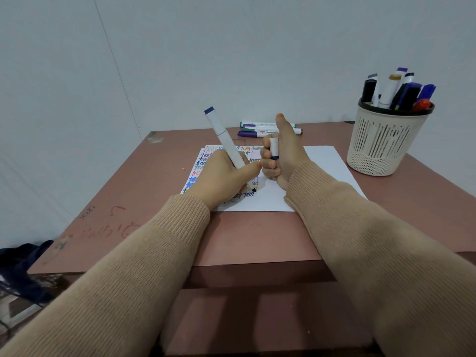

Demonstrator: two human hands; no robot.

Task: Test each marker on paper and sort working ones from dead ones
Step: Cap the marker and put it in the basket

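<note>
L hand [224, 176] is gripping the marker [226, 143], nib on paper [327, 171], R hand [283, 155] is clasping the cap [274, 148]; risk: L palm is covering fresh ink [248, 194], may smear.

Tan ribbed-knit sleeves [134, 266] cover both arms, probably one sweater.

Across mid-frame, a scuffed reddish-brown tabletop [252, 235] bearing a white paper sheet [324, 166] at centre, three capped white markers [257, 129] lying behind it, and a beige slotted plastic pen cup [381, 143] at upper right.
</note>
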